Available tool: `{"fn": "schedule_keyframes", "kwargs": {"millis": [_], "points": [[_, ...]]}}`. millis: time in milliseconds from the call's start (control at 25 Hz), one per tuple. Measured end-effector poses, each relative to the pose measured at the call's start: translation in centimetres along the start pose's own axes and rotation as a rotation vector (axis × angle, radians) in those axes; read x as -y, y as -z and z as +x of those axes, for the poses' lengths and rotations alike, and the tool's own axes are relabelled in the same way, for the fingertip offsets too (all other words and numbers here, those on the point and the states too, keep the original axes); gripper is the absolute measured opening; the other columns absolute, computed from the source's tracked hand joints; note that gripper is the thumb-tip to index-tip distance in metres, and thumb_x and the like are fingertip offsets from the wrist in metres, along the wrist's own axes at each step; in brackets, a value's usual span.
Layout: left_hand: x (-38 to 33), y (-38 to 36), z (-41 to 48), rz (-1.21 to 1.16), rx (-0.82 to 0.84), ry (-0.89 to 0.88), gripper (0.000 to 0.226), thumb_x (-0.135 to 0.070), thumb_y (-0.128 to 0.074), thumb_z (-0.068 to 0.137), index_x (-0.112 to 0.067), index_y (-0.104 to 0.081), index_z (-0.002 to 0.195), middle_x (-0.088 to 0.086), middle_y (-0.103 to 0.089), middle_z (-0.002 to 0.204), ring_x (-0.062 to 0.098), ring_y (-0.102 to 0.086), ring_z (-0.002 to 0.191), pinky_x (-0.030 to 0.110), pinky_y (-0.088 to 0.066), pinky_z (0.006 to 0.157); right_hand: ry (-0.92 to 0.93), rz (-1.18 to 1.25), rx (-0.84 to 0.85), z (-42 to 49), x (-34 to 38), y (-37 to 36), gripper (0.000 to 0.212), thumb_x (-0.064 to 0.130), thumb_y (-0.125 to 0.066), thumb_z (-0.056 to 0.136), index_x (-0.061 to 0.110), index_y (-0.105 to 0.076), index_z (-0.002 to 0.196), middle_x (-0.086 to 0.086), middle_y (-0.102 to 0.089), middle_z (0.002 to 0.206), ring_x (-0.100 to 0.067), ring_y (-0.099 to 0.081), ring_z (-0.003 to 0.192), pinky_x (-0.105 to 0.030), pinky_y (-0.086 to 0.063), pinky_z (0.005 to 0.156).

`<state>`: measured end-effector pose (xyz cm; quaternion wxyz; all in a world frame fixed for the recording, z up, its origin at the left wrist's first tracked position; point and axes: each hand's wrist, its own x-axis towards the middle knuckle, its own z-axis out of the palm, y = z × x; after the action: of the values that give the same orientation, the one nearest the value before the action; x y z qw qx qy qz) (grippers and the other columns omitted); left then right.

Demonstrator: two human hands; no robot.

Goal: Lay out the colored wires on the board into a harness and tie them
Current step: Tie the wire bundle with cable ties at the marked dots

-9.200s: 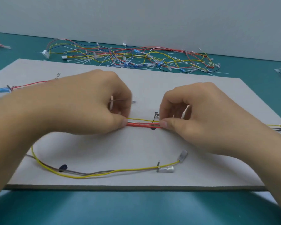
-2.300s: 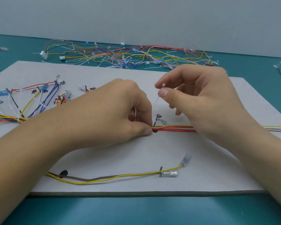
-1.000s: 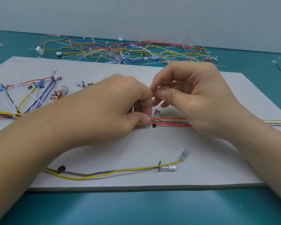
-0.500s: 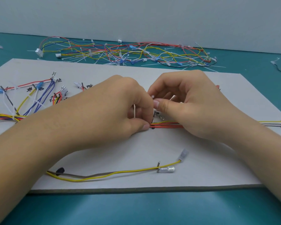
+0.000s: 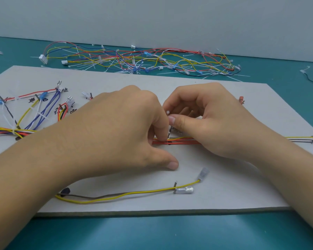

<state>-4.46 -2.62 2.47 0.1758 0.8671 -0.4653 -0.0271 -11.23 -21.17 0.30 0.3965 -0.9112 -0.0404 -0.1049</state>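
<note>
A flat grey rectangular board (image 5: 224,177) lies on a teal table top (image 5: 152,231) and fills the middle of the frame. Across its centre runs a straight bundle of red, orange and yellow wires (image 5: 181,141), which continues toward the right edge. The right hand (image 5: 211,123) sits just above the bundle at centre right, thumb and forefinger pinching the upper end of a thin white plastic cable tie (image 5: 169,131) that rises from the wires. The left hand (image 5: 119,134), at centre left, curls its fingers down onto the bundle beside the tie, its thumb stretched out on the board below. Whether those fingers grip anything cannot be told. At lower centre lies a loose yellow and grey wire pair (image 5: 134,193) ending in clear-sleeved terminals. At the left, a fan of coloured wire branches (image 5: 34,114) spreads over the board. Along the top, a tangle of finished harnesses (image 5: 134,60) rests on the table.
</note>
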Motion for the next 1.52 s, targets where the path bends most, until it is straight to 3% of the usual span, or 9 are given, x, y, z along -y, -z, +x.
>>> {"fn": "schedule_keyframes", "kwargs": {"millis": [120,520,720,1080,1280,1520], "points": [[-0.1,0.0,-0.1,-0.013,0.013,-0.008,0.061,-0.090,-0.064,0.046,-0.042,-0.074,0.082,-0.042,-0.058,0.081,-0.013,-0.053,0.069,0.024,-0.036,0.055,0.011,-0.009,0.004,0.0,0.0,0.0,0.015,0.005,-0.071,0.090,0.020,-0.074,0.091,0.004,-0.075,0.080,-0.019,-0.069,0.071,-0.040,-0.058,0.070],[0.5,-0.3,0.2,-0.147,0.010,-0.027,0.036,-0.069,-0.080,0.060,-0.039,-0.076,0.078,-0.027,-0.063,0.067,-0.004,-0.057,0.063,0.026,-0.042,0.056,0.003,-0.015,0.009,-0.1,0.2,0.0,0.017,0.007,-0.070,0.089,0.023,-0.074,0.091,0.004,-0.076,0.083,-0.021,-0.070,0.074,-0.045,-0.057,0.069],[0.9,-0.1,0.1,-0.141,-0.017,-0.104,0.026,-0.060,-0.068,0.067,-0.039,-0.079,0.075,-0.017,-0.066,0.062,0.003,-0.061,0.063,0.032,-0.054,0.060,-0.012,-0.011,-0.001,0.0,0.1,0.1,0.016,0.007,-0.071,0.090,0.022,-0.074,0.091,0.008,-0.074,0.080,-0.018,-0.068,0.071,-0.041,-0.058,0.069],[1.4,-0.8,0.6,-0.305,0.025,-0.222,0.010,-0.040,-0.078,0.086,-0.032,-0.078,0.081,-0.010,-0.068,0.067,0.014,-0.063,0.065,0.027,-0.049,0.061,-0.043,0.038,0.031,-0.3,0.3,0.3,0.023,0.002,-0.067,0.088,0.023,-0.074,0.090,0.004,-0.075,0.081,-0.022,-0.071,0.072,-0.045,-0.060,0.065],[1.5,-1.1,0.8,-0.321,0.041,-0.214,0.016,-0.043,-0.069,0.087,-0.029,-0.074,0.079,-0.006,-0.067,0.068,0.017,-0.062,0.069,0.034,-0.047,0.065,-0.043,0.039,0.037,-0.3,0.4,0.3,0.024,0.001,-0.065,0.087,0.023,-0.075,0.088,0.003,-0.075,0.077,-0.022,-0.071,0.070,-0.044,-0.060,0.063],[1.6,-1.0,0.7,-0.302,0.028,-0.203,0.009,-0.023,-0.075,0.091,-0.028,-0.076,0.083,-0.007,-0.071,0.072,0.015,-0.064,0.072,0.036,-0.049,0.069,-0.061,0.060,0.045,-0.2,0.4,0.3,0.022,0.000,-0.066,0.086,0.020,-0.075,0.088,0.001,-0.075,0.075,-0.021,-0.072,0.069,-0.041,-0.061,0.064]]}}
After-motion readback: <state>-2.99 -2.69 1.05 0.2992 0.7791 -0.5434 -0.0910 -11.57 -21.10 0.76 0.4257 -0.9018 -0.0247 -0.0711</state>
